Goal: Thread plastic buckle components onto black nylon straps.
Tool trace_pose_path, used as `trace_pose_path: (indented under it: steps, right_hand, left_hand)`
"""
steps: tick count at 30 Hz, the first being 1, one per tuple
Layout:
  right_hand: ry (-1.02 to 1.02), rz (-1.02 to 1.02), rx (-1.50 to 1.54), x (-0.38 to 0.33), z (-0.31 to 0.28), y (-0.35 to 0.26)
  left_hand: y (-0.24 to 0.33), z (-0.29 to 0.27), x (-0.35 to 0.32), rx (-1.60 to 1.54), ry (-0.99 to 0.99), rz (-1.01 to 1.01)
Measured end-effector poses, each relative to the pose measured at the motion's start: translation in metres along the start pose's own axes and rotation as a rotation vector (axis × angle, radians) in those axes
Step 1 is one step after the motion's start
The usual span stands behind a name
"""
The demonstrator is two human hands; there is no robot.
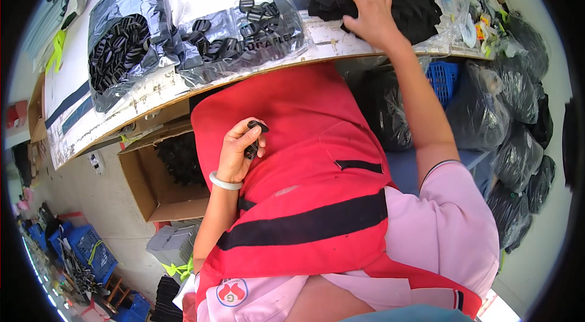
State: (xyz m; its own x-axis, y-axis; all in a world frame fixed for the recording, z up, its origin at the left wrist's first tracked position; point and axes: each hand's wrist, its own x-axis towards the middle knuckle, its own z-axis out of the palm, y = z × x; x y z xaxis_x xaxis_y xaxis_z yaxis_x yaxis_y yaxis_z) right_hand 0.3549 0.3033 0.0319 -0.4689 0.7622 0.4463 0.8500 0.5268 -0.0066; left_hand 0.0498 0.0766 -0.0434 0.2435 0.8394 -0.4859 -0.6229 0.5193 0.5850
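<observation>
My left hand is closed above my red apron, in front of my waist. Between its thumb and fingers sits a black plastic buckle, with another dark piece showing lower in the palm. My right hand reaches over a heap of black fabric pieces on the table. Its fingers are spread and nothing shows between them; the fingertips are over the heap's left part. Loose black slide buckles lie on a clear plastic bag left of that heap. A second clear bag farther left is full of similar buckles.
The white worktable has a worn front edge. Below it at left stands an open cardboard box with dark contents. Stuffed black plastic bags crowd the right, beside a blue basket. Blue crates stand at lower left.
</observation>
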Motion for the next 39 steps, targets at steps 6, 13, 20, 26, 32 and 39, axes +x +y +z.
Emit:
trace_pose_path:
  steps: [6, 13, 20, 26, 32, 39]
  right_hand:
    - [-0.030, 0.041, 0.202, -0.003, 0.053, 0.041]
    - [0.042, -0.041, 0.295, -0.029, 0.042, 0.002]
    - [-0.103, -0.028, 0.399, -0.014, 0.008, -0.016]
    - [-0.253, 0.074, 0.750, 0.013, -0.014, -0.016]
    - [-0.279, -0.332, -0.036, 0.062, 0.003, -0.016]
    - [0.269, -0.476, 0.555, 0.069, 0.021, 0.014]
  left_hand:
    - [-0.006, -0.002, 0.006, 0.009, 0.033, -0.044]
    - [-0.016, -0.011, 0.001, 0.004, 0.030, -0.036]
    - [-0.011, 0.000, 0.001, 0.147, 0.081, -0.043]
    - [-0.011, -0.007, -0.002, 0.113, 0.103, -0.032]
    - [-0.011, -0.005, 0.000, 0.157, 0.057, -0.058]
    - [-0.009, -0.004, -0.002, 0.117, 0.062, -0.015]
